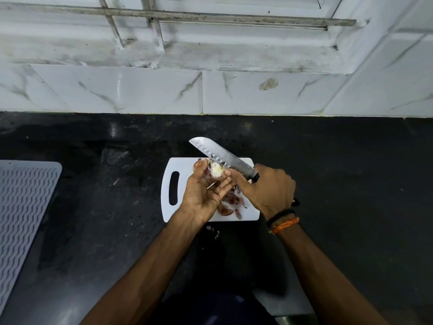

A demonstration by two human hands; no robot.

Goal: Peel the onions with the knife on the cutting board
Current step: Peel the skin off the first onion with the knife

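Note:
A small pale onion (215, 171), partly peeled, is held in the fingers of my left hand (203, 191) above the white cutting board (180, 165). My right hand (267, 191) grips the dark handle of a broad knife (220, 154). The blade points up and to the left, and its edge lies against the top of the onion. My right thumb touches the onion's right side. Reddish onion skins (230, 202) lie on the board under my hands.
The board lies on a black stone counter (339, 174). A grey ribbed mat (21, 207) lies at the left edge. A few skin scraps (214, 232) lie on the counter just in front of the board. A white tiled wall (152, 90) rises behind.

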